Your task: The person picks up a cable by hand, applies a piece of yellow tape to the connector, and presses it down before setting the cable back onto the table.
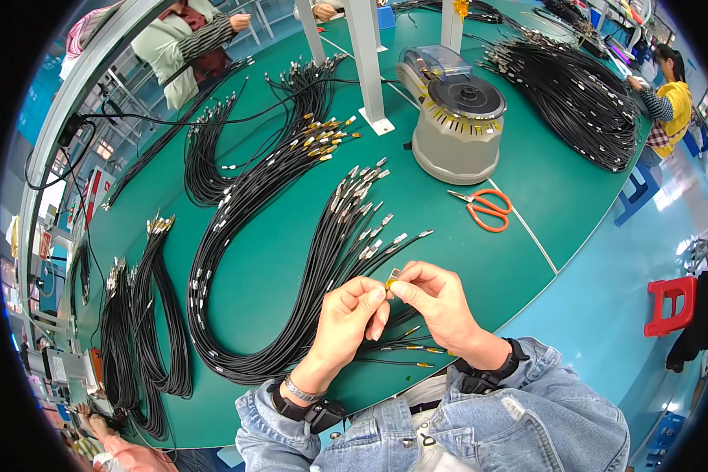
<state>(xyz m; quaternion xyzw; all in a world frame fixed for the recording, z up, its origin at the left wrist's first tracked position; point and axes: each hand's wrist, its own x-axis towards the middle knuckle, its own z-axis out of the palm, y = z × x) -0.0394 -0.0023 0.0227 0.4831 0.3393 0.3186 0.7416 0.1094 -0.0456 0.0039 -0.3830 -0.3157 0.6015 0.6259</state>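
Pinching a small yellow-taped metal cable end (392,277) between both hands, low in the middle of the view.

Fingertips of the left hand (352,318) and right hand (440,303) are closed on it from 9 and 3 o'clock. A long bundle of black cables (307,259) lies on the green table (558,181) at 11 o'clock. Orange-handled scissors (486,208) lie at 1 o'clock, and beyond them stands a grey round tape dispenser (456,118).

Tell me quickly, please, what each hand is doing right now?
Left hand: closed, pinching the small yellow-wrapped cable end.
Right hand: closed, pinching the same cable end from the other side.
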